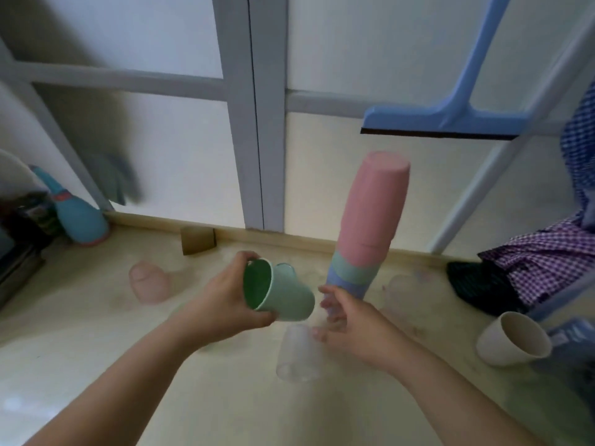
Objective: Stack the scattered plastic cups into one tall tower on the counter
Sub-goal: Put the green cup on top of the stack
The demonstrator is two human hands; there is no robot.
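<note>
Head view showed the left hand [222,297] gripping a green cup [278,292] tilted sideways, the right hand [351,320] open beside a clear cup [297,355]. Tower [367,226] stood near the table's [96,349] far edge; best inverted squarely before lowering.
</note>
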